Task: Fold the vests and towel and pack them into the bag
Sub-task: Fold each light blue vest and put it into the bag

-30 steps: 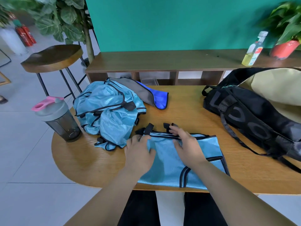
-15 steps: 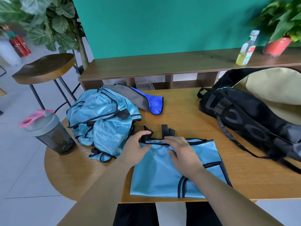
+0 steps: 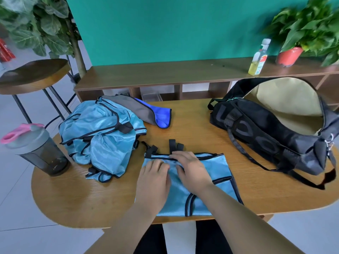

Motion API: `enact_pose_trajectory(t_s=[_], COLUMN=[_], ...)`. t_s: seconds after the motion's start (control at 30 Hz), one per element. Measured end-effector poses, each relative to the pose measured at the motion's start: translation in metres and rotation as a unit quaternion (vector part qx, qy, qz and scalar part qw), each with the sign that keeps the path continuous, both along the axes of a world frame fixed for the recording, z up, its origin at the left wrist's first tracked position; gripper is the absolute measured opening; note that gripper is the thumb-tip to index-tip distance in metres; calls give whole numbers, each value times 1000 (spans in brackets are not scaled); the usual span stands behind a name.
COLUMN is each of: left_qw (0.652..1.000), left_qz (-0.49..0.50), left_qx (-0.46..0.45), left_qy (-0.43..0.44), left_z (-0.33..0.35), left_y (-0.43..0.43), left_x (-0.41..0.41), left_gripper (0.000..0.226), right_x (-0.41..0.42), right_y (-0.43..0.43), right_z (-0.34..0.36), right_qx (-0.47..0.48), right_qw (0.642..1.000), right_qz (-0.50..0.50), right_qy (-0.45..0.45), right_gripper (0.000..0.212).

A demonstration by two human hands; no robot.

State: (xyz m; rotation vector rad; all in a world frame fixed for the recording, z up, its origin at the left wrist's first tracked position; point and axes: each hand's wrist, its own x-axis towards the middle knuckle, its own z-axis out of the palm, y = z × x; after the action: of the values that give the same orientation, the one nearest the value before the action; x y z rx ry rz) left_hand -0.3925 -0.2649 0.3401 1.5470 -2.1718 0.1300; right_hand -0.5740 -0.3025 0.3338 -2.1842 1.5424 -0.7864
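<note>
a folded light-blue mesh vest with black trim (image 3: 216,169) lies flat at the near middle of the oval wooden table (image 3: 192,129), its black strap ends pointing toward the far side. both of a person's bare hands rest on it. the left hand (image 3: 154,182) lies palm down on the vest's left part, fingers straight and gripping nothing. the right hand (image 3: 190,171) is just beside it, fingers stretched along the far black hem and pressing the cloth flat, also holding nothing.

to the left, near the folded vest but apart from it, sits a crumpled heap of unfolded light-blue vests (image 3: 102,136). a grey-and-blue towel (image 3: 152,114) lies against the heap's far right side. on the right of the table stands a black fabric duffel bag (image 3: 256,132), unzipped, its beige lining showing, its strap trailing toward the near edge.

at the table's left end stands a smoky-grey plastic shaker bottle with a pink lid (image 3: 36,149). beyond the table runs a low brown wooden shelf unit (image 3: 183,74), which carries a clear bottle of yellow liquid (image 3: 258,57) and a leafy plant in a red pot (image 3: 289,55) at its right end. a round wooden stool on black metal legs (image 3: 31,74) stands at far left beside a large-leafed plant (image 3: 42,21), with a teal wall (image 3: 165,28) behind.
</note>
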Motion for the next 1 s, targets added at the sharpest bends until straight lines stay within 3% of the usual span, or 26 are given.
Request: enact_pose_trajectory(t_s=[0.17,0.33,0.47,0.6,0.67,0.77,0.87,1.0], left_qw=[993,975,963,957,956,968,984,972], left_qz=[32,42,57,61,63,60,43,36], left_qx=[108,187,214,236,242,196,120,189], left_qy=[-43,-116,-151,-160,-156,-148,-126,-132], left_z=[-14,-8,-3,-1,2,10,14,4], left_y=[0,-2,-4,-4,-4,0,10,11], left_x=[6,4,4,5,4,3,0,0], left_gripper=[55,77,82,87,93,93,78,85], right_x=[-9,-43,-80,-105,-104,-88,-60,-56], right_y=[10,27,29,19,18,26,38,37], right_z=[5,1,5,8,9,20,26,7], right_qx=[23,-112,25,147,155,64,23,79], right_qw=[1000,981,952,942,938,930,944,943], right_qz=[12,-76,-154,-206,-220,-256,-168,-88], right_qy=[-8,143,262,219,218,255,282,312], right_gripper=[42,36,54,56,57,59,62,73])
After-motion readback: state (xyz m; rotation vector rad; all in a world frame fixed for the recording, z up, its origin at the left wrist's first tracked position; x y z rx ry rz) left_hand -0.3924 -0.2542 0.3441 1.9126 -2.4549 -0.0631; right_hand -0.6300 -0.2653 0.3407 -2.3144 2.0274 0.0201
